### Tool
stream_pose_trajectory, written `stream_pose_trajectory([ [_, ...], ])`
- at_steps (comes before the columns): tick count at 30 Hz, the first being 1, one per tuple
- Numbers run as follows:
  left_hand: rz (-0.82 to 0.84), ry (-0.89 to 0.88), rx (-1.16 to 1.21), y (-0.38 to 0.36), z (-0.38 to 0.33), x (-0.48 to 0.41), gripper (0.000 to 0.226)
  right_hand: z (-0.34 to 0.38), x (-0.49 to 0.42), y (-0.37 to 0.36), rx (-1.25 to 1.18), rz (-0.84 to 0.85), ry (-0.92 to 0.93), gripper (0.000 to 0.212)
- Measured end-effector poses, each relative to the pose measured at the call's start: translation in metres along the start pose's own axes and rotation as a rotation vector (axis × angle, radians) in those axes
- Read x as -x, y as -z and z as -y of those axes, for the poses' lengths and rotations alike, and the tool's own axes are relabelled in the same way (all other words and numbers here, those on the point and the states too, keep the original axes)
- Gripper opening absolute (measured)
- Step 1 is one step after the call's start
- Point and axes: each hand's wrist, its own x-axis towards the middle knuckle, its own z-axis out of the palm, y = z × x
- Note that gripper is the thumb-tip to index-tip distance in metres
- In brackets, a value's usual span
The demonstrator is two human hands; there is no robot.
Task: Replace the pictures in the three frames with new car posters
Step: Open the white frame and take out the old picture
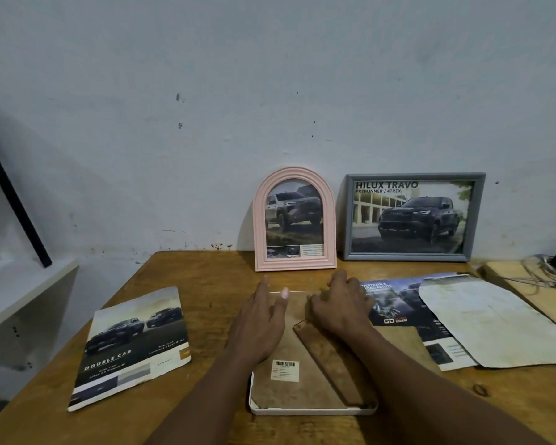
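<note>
Two of the three frames stand finished-looking against the wall beyond the grips. The pink arched frame (pixel 294 264) is straight ahead of them and the grey frame (pixel 408 256) is ahead and off to the right grip's side, each showing a pickup poster. Whether those are the new prints cannot be told from here. The third, a white frame (pixel 312 411), lies face down on the worktop (pixel 206 284) directly under both grips, its brown backing board (pixel 280 393) in place, so this one looks like the job in hand.

The left grip (pixel 264 319) lies flat on the board with fingers straight and thumb spread, holding nothing. The right grip (pixel 337 311), just beside it, has its fingers bent down at the board's far edge. Whether it pinches a tab or only presses cannot be told.

Count:
- three frames, two upright and one face down
- two loose posters, the Double Cab poster (pixel 132 345) well out beyond the left grip and a second poster (pixel 395 303) just outside the right grip
- one pale sheet (pixel 495 326) overlapping that second poster
- one fold-out stand (pixel 331 358) and one barcode label (pixel 285 370) on the board, nearer the person than the grips

If the standing pair are done, one frame is left
</note>
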Motion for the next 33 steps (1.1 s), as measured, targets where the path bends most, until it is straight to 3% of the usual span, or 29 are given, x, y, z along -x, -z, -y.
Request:
stream_pose_trajectory([
  [12,-0.038,0.002,0.126,0.003,0.004,0.000,0.086,0.008,-0.009,0.012,-0.058,-0.129,0.078,0.037],
  [17,-0.137,-0.032,0.144,0.007,0.001,0.007,0.074,0.008,-0.011,0.010,-0.296,-0.075,0.076,0.033],
  [24,-0.196,0.002,0.118,0.016,0.000,0.009,0.071,0.004,-0.022,0.017,-0.756,0.048,-0.207,0.029],
  [28,-0.221,0.007,0.140,0.018,-0.003,0.008,0.067,0.009,-0.017,0.017,-0.756,0.113,-0.177,0.027],
  [33,-0.212,0.006,0.200,0.022,-0.005,0.009,0.067,0.007,-0.009,0.015,-0.613,0.055,-0.049,0.026],
])
